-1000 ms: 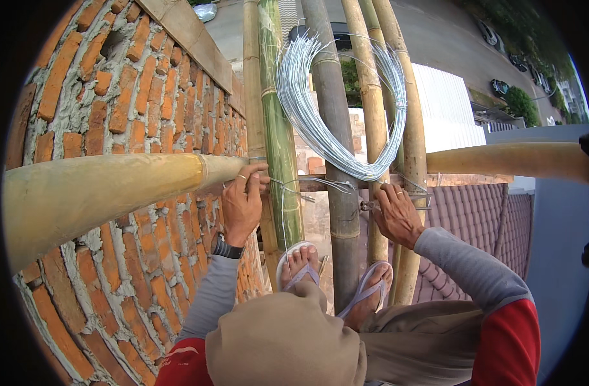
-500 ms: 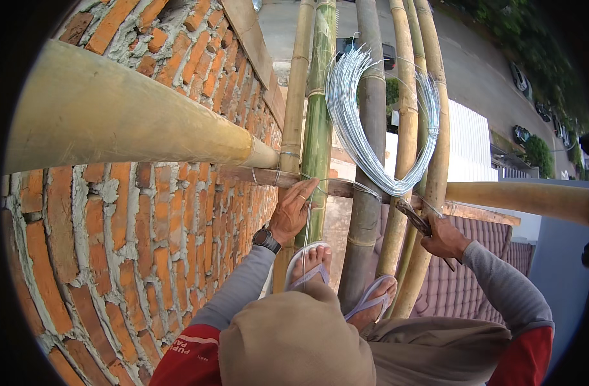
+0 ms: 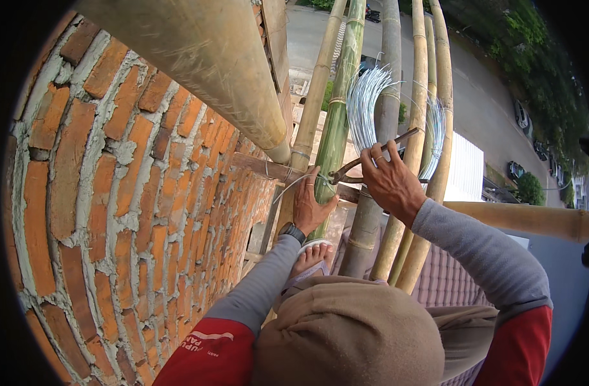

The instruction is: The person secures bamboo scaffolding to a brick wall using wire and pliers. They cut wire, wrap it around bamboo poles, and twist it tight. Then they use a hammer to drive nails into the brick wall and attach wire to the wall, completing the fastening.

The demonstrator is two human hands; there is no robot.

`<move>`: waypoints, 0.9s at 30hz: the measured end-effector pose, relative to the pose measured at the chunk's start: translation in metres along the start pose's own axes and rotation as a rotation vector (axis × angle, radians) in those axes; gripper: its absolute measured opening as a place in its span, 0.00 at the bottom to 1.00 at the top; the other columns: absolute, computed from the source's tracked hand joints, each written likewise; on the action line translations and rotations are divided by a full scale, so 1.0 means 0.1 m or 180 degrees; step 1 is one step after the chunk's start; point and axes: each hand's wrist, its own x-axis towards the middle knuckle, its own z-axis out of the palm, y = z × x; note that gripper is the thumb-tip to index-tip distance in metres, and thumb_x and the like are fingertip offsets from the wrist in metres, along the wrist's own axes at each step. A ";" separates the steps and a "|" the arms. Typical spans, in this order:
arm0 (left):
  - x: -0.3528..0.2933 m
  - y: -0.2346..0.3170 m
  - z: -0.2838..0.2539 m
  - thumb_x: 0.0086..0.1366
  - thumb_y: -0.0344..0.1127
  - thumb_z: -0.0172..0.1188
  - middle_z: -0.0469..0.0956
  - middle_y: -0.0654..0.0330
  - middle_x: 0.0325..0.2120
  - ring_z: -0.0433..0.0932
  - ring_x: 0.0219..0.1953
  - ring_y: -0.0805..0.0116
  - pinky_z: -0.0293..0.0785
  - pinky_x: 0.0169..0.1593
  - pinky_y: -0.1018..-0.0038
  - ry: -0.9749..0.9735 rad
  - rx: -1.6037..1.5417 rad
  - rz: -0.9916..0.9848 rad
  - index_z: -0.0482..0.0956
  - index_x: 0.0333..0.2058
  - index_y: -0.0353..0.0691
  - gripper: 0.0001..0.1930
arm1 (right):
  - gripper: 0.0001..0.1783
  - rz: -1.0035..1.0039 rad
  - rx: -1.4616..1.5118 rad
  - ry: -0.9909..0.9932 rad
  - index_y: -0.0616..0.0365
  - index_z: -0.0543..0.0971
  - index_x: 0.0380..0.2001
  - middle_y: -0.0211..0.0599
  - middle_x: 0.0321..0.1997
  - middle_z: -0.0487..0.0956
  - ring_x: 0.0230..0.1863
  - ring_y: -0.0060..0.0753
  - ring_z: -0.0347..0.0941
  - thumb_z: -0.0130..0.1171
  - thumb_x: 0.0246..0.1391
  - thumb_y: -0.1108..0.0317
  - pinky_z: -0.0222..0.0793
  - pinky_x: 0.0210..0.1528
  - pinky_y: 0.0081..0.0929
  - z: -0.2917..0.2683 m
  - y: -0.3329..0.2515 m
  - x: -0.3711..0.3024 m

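Since half a second ago, the right hand (image 3: 395,184) has swung inward from the right-hand poles to the green bamboo pole (image 3: 336,122), bringing one pair of pincers (image 3: 348,169) with it. Its fingers are closed round the pincers, whose head points left and meets the green pole where one thin tie wire (image 3: 293,184) crosses it; one handle sticks out beyond the fingers to the upper right. The left hand (image 3: 312,207) remains at the same pole, thumb spread well away from the fingers, with the wire running past its fingertips; whether it pinches the wire, I cannot tell.

Six bamboo poles run lengthwise: one green, one grey (image 3: 388,96), four yellowish or greenish. One coil of wire (image 3: 364,106) lies across several of them, just beyond the right hand. One wooden crosspiece (image 3: 259,165) passes beneath. Two more bamboo poles reach in, a thick one (image 3: 211,64) at upper left and another (image 3: 519,217) at right. One brick wall (image 3: 140,167) fills the left side. One watch (image 3: 293,231) circles the left wrist.
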 end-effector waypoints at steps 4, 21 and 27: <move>-0.03 -0.03 0.19 0.57 0.46 0.71 0.67 0.43 0.63 0.67 0.65 0.42 0.64 0.67 0.56 0.0188 0.0003 -0.0185 0.57 0.70 0.42 0.46 | 0.18 -0.0319 -0.0725 -0.0532 0.53 0.84 0.48 0.37 0.63 0.67 0.73 0.42 0.55 0.56 0.59 0.59 0.45 0.77 0.57 -0.04 -0.09 0.16; -0.02 -0.02 0.16 0.59 0.47 0.70 0.67 0.41 0.66 0.68 0.66 0.44 0.65 0.67 0.59 0.0192 0.0185 -0.0234 0.63 0.69 0.37 0.43 | 0.28 -0.0367 -0.0358 -0.0873 0.63 0.72 0.58 0.62 0.40 0.78 0.40 0.62 0.78 0.56 0.59 0.57 0.74 0.39 0.71 -0.08 -0.52 0.46; -0.03 -0.07 0.20 0.58 0.44 0.70 0.66 0.45 0.67 0.69 0.66 0.47 0.65 0.67 0.58 0.0165 0.0039 -0.0289 0.63 0.69 0.41 0.42 | 0.17 0.0269 0.1752 -0.1828 0.74 0.79 0.41 0.53 0.35 0.83 0.39 0.47 0.84 0.57 0.58 0.65 0.82 0.33 0.55 0.09 -0.41 0.52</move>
